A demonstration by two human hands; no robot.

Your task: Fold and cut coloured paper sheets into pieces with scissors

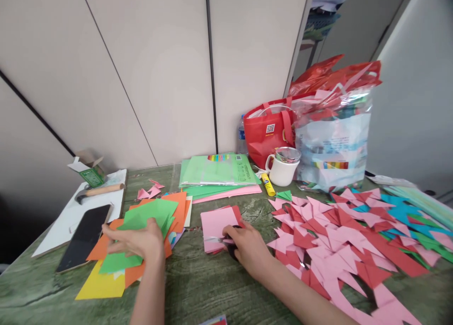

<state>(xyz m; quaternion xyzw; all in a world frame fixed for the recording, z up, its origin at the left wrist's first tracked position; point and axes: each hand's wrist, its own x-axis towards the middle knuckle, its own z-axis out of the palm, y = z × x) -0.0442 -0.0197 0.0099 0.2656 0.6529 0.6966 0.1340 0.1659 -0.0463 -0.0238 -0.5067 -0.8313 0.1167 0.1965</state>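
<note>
My right hand point(244, 245) is closed around the black handles of a pair of scissors point(214, 240). The blades lie over a small stack of pink paper squares point(217, 220), and red paper shows at the stack's edge. My left hand point(136, 240) rests on or just above a pile of green paper point(148, 212), its fingers apart and pointing left. Whether it touches the top sheet I cannot tell. Orange paper point(180, 207) and a yellow sheet point(102, 282) stick out from under the green.
Pink and red paper cutouts point(332, 240) cover the right side. Behind stand a white mug point(283, 169), yellow glue stick point(268, 184), packaged green paper point(219, 169), red bag point(264, 136) and clear plastic bag point(332, 150). A phone point(85, 237) and hammer point(101, 190) lie left.
</note>
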